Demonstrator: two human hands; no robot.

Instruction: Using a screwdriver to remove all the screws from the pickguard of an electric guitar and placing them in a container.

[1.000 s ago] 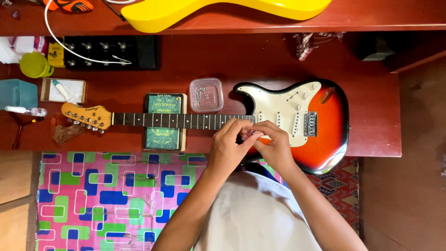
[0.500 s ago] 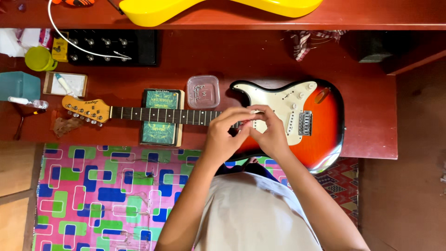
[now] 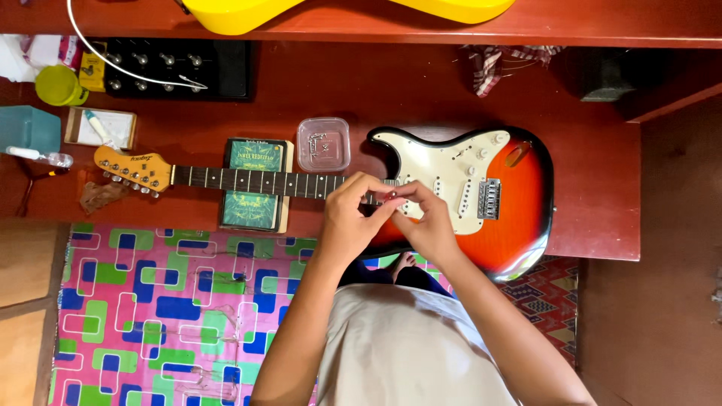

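Pinching something small and reddish between their fingertips, the left hand and right hand meet over the electric guitar where neck joins body. It lies flat on the worktop, no strings discernible. Beside its neck: clear box, green packet. Since earlier, the hands sit closer together.
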